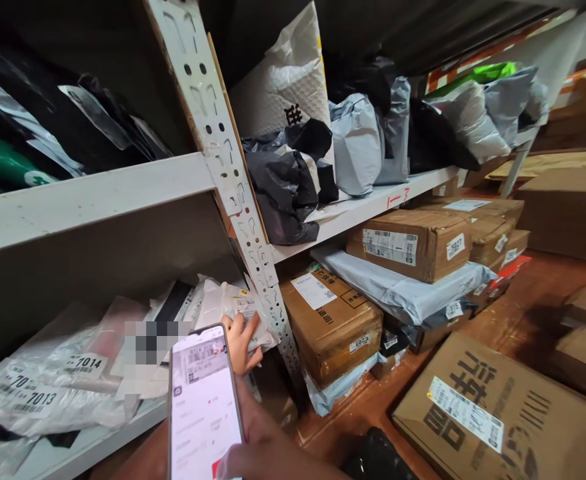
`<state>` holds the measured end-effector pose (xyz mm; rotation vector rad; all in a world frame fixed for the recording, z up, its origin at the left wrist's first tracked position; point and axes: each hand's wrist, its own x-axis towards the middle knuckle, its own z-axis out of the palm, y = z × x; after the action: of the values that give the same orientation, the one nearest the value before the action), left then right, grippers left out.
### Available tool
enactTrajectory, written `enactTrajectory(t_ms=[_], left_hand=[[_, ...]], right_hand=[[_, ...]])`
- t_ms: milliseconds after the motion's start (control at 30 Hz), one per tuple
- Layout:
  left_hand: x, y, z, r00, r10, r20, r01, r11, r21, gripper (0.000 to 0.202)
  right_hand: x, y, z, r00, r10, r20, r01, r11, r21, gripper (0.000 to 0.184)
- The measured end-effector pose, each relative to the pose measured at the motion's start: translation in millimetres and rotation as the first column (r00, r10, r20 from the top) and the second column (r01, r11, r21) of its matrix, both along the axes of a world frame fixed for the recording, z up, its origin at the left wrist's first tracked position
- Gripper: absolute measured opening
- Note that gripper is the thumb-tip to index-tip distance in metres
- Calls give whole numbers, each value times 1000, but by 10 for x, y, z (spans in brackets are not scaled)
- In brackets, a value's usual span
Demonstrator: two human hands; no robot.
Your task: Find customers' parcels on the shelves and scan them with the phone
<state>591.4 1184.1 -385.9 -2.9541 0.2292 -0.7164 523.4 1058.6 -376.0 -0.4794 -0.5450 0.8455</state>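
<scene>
My right hand (260, 443) is closed round a smartphone (205, 413), its thumb over the lower part of the lit screen. A parcel label with a barcode shows at the top of that screen. Behind the phone, my left hand (243, 341) grips a white plastic parcel (217, 300) at the right end of the lower left shelf, its bent fingers just below a printed label (245, 305). The phone hides part of my left forearm. Beside them on this shelf lie white plastic parcels (73, 363) marked 7013 and 7014.
A perforated white post (223, 150) separates the shelf bays. Dark bags (107, 113) lie upper left. Grey and white bags (357, 143) fill the right shelf (367, 219). Cardboard boxes (330, 327) are stacked beneath it. A large flat box (503, 400) lies on the reddish floor.
</scene>
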Motion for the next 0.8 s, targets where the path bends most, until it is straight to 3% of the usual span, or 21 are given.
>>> enactTrajectory(t_ms=[100,200,433,600,667,800], left_hand=[[38,8,-2,999,5,33,-9,992,123,47],[16,41,-44,997,22,73,-33,989,142,45],[3,47,-61,998,5,56,-11,995,102,45],[40,72,-42,998,11,65,-12,1000,16,41],[87,94,-4,998,10,65,-8,1000,-20,46],[157,108,92,999,25,48,-20,996,-90,75]], right_hand=[[8,0,-81,994,52,95,-51,999,-14,82],[30,-7,-110,990,54,130,-54,999,2,86],[23,-92,-4,989,34,145,-29,999,-31,77],[9,-88,12,997,53,64,-50,998,-43,83],[2,-102,27,996,94,8,-94,995,-28,86],[-23,-203,132,979,204,-23,-203,978,37,89]])
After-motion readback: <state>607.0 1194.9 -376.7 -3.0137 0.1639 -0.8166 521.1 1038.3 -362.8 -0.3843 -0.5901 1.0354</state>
